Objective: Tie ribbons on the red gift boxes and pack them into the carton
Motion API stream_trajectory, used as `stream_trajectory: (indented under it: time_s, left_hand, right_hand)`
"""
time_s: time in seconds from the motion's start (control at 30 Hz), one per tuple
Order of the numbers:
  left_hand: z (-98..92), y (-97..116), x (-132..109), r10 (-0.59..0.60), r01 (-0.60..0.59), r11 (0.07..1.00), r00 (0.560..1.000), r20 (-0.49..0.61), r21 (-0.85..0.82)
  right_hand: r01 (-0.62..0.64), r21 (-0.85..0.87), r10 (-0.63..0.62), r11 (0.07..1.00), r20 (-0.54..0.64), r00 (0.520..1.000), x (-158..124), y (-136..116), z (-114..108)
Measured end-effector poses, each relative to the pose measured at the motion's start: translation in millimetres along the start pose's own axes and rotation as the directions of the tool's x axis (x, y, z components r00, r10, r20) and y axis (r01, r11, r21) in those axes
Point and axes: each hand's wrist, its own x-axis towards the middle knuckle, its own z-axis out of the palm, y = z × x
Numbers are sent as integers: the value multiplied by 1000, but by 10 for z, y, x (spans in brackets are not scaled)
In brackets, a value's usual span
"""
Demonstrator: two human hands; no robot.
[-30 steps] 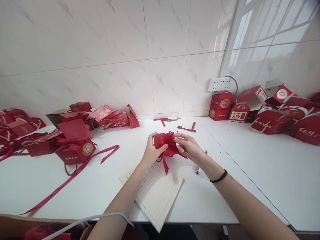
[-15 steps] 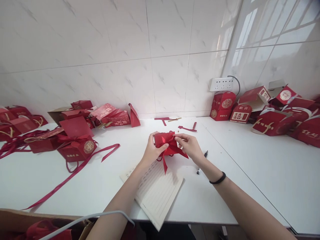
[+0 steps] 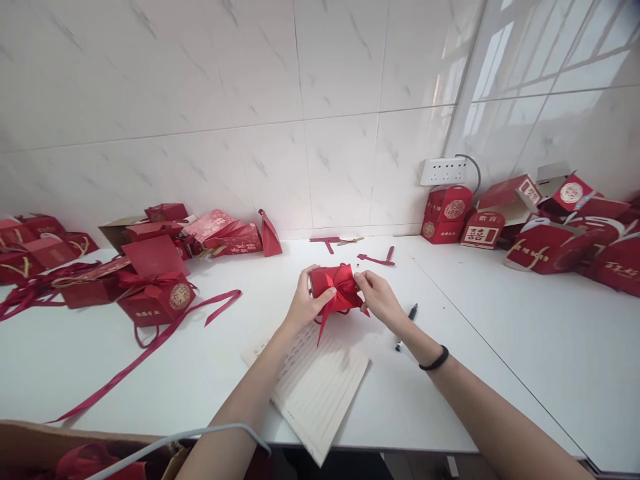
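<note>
A small red gift box point(image 3: 325, 283) is held just above the white table, in front of me. Round it runs a shiny red ribbon point(image 3: 345, 293), tied in a bow with a tail hanging down toward the notebook. My left hand point(image 3: 306, 299) grips the box from the left, its thumb pressing near the knot. At the bow's right side, my right hand point(image 3: 377, 293) pinches part of the ribbon between thumb and fingers. The box's underside and far side are hidden.
An open lined notebook point(image 3: 320, 393) lies below the hands, and a pen point(image 3: 406, 327) beside my right forearm. Red boxes point(image 3: 155, 297) with a long ribbon point(image 3: 130, 370) are at left; more boxes point(image 3: 545, 243) are at right. A pale cable point(image 3: 175, 433) crosses the lower left.
My right hand has shifted slightly at the bow's right side. The ribbon's right end now shows less beneath it, and the hanging tail has swung left. My left hand keeps its hold.
</note>
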Motion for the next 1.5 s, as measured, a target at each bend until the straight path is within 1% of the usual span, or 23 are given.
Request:
stream_trajectory:
  time_s: [0.13,0.17,0.23,0.33,0.37,0.4,0.43,0.5,0.57,0.6,0.63,0.7,0.8,0.83,0.9,0.97,1.03,1.07,1.13,1.23,1.4,1.47,1.5]
  left_hand:
    - [-56,-32,9,19,-12,997,996,82,-82]
    - [-64,-38,13,19,-11,995,996,82,-102]
    - [-74,-49,27,22,-20,995,1000,15,-102]
    - [-88,-69,48,23,-35,997,984,-176,-68]
    - [-97,-78,50,26,-42,997,975,-220,-67]
    - [-107,-86,48,42,-60,996,971,-233,-69]
    - [-118,-93,40,74,-90,994,974,-213,-67]
    - [-134,-100,13,175,-179,984,979,-103,-25]
    - [-130,-92,-18,271,-271,960,962,2,68]
    - [-120,-81,-31,301,-302,945,953,23,124]
    - [-107,-66,-40,319,-318,932,947,22,175]
    - [-81,-34,-43,330,-314,917,944,-27,246]
    - [-70,-12,-28,303,-265,930,945,-122,254]
    - [-77,-17,-24,301,-263,933,944,-133,246]
    - [-99,-45,-26,342,-315,920,936,-84,235]
    - [-121,-80,-37,423,-411,876,906,8,253]
    - [-131,-107,-48,495,-487,817,867,58,309]
    - [-131,-114,-50,521,-504,790,852,52,349]
    - [-127,-118,-45,564,-515,750,826,5,416]
    - [-124,-107,-24,627,-537,705,777,-54,464]
    - [-122,-68,-9,727,-591,596,685,-52,544]
    - [-111,-46,-16,746,-605,572,664,-46,554]
    - [-104,-36,-19,748,-607,568,662,-42,556]
  right_hand:
    - [-41,36,41,998,-2,999,29,10,-16]
    - [-56,40,56,998,-2,998,32,5,-22]
    - [-75,43,76,996,-8,997,37,-2,-32]
    - [-84,71,86,994,-20,996,48,13,-32]
    - [-85,94,87,992,-16,996,53,23,-28]
    - [-87,124,89,988,-12,996,56,31,-22]
    - [-90,157,92,984,-8,996,58,36,-15]
    - [-98,211,102,973,-5,995,56,31,-3]
    - [-115,241,119,964,-5,993,46,8,2]
    - [-122,245,127,962,-5,992,39,-7,2]
    - [-128,243,132,962,-2,991,33,-22,0]
    - [-137,223,140,965,0,990,23,-42,-6]
    - [-144,190,147,971,1,989,17,-45,-12]
    - [-146,188,149,971,-1,989,18,-40,-13]
    - [-142,195,147,970,-9,989,21,-28,-12]
    - [-136,207,143,969,-17,990,27,-17,-9]
    - [-136,206,142,969,-16,990,32,-9,-7]
    - [-138,203,143,969,-13,990,34,-6,-6]
    - [-141,198,144,970,-1,990,35,-5,-5]
    - [-143,193,145,971,5,989,33,-6,-6]
    - [-135,207,138,969,-2,990,29,-7,-8]
    - [-129,214,132,968,-1,991,28,-8,-5]
    - [-127,216,131,968,-2,991,28,-9,-2]
